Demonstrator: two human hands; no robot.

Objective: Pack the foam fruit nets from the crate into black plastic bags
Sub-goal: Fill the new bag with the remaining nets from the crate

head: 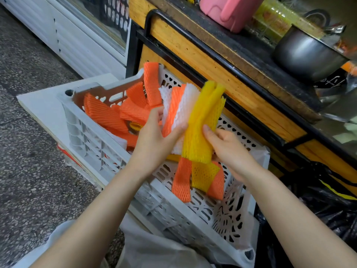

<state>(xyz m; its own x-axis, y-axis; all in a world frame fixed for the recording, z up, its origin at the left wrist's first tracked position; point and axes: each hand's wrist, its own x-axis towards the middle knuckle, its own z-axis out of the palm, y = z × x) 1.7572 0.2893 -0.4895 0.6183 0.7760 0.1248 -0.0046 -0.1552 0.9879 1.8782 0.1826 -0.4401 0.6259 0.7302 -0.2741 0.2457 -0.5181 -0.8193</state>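
Left hand (154, 138) grips a fan of orange and white foam nets (179, 109) above the white crate (92, 140), right hand (229, 151) pinching the yellow net (202, 120) alongside.

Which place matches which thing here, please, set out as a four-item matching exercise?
1 mixed net bundle
2 loose orange nets
3 metal pot
4 black bag

A inside the crate
B on the wooden counter
C held by left hand and right hand
D crumpled at the frame's lower right

Pairs: 1-C, 2-A, 3-B, 4-D.
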